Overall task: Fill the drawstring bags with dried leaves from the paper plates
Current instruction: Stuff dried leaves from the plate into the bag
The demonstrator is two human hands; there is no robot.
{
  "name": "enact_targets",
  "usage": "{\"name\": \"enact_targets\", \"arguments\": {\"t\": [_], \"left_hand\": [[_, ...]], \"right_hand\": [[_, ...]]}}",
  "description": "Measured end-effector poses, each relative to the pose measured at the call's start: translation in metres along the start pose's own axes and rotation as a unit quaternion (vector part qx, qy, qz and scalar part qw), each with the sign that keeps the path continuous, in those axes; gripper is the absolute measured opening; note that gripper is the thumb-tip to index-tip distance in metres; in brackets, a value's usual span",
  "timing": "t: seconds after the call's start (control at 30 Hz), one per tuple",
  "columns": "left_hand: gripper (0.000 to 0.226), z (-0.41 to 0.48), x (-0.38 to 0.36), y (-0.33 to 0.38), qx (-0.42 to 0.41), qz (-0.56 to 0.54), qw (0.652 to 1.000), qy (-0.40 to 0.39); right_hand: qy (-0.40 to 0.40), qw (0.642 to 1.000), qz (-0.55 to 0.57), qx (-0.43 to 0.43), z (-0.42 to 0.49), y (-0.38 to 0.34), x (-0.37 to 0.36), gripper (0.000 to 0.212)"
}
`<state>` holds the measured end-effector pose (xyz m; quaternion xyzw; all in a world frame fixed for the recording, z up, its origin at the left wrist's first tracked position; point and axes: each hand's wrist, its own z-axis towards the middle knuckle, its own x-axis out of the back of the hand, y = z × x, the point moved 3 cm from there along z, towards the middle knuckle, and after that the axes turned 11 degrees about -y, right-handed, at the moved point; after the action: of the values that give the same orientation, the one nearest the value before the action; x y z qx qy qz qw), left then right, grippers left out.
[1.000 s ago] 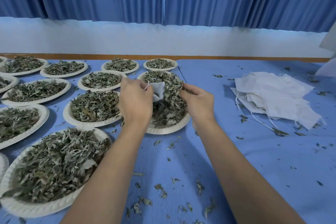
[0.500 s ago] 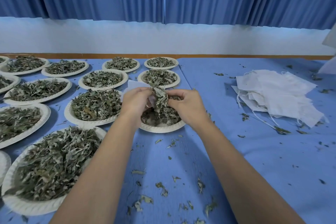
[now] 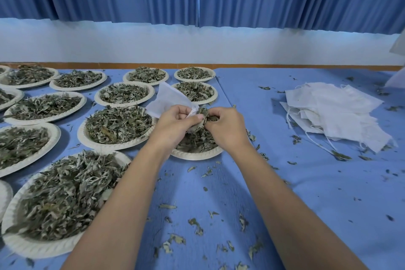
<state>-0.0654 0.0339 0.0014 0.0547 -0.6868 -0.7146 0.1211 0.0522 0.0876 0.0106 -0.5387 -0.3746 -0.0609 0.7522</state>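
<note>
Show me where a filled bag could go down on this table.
Free: blue cloth between the right forearm and the pile of empty bags, only leaf crumbs. Crowded: the left half, paper plates nearly rim to rim.

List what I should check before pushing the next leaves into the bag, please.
1. Left hand grip on the bag: ok, it pinches the mouth edge.
2. Right hand holds leaves at the mouth: ok.
3. Mouth open wide enough: cannot tell, fingers hide it.
4. Plate lies under both hands to catch spills: ok.
5. Leaves remain on that plate: ok.
6. Spare bags stacked on the right: ok.
</note>
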Motion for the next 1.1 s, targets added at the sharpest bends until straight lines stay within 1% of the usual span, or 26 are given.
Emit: {"name": "enact_targets", "arguments": {"t": [0.1,0.2,0.3,0.43,0.53,0.63,0.73,0.8,0.87,0.93,1.0,1.1], "left_hand": [[0.020,0.000,0.002,-0.002,0.006,0.001,1.000,0.005],[0.024,0.001,0.003,-0.002,-0.010,0.052,0.998,0.027],[0.026,0.001,0.003,-0.001,-0.043,0.110,0.991,0.062],[0.025,0.000,0.002,0.002,-0.097,0.150,0.975,0.130],[0.023,-0.003,0.000,0.002,-0.109,0.176,0.965,0.163],[0.015,-0.003,-0.002,0.004,-0.110,0.155,0.971,0.147],[0.015,-0.001,-0.004,0.005,-0.080,0.108,0.988,0.081],[0.023,-0.003,-0.006,0.007,-0.071,0.153,0.985,0.031],[0.035,-0.005,-0.007,0.007,-0.071,0.211,0.975,0.008],[0.041,-0.006,-0.007,0.009,-0.089,0.237,0.967,0.028],[0.037,-0.007,-0.006,0.011,-0.106,0.251,0.960,0.062],[0.036,-0.007,-0.007,0.009,-0.105,0.259,0.956,0.086]], "right_hand": [[-0.003,1.000,0.010,-0.009,-0.001,0.001,0.001,0.022],[-0.016,0.997,0.062,-0.034,0.000,0.001,0.000,0.020],[-0.036,0.989,0.133,-0.055,0.001,-0.001,0.000,0.019],[-0.082,0.973,0.206,-0.071,0.001,-0.007,0.000,0.015],[-0.075,0.966,0.233,-0.078,0.002,-0.007,0.001,0.018],[-0.048,0.972,0.219,-0.066,0.002,-0.004,0.002,0.020],[-0.023,0.980,0.188,-0.056,0.002,-0.003,0.002,0.022],[-0.014,0.978,0.200,-0.058,0.002,-0.004,0.001,0.018],[-0.013,0.972,0.223,-0.068,0.002,-0.004,-0.001,0.015],[-0.021,0.970,0.233,-0.070,-0.001,-0.007,-0.004,0.017],[-0.029,0.965,0.252,-0.066,-0.003,-0.012,-0.006,0.025],[-0.023,0.954,0.288,-0.075,-0.005,-0.014,-0.005,0.023]]}}
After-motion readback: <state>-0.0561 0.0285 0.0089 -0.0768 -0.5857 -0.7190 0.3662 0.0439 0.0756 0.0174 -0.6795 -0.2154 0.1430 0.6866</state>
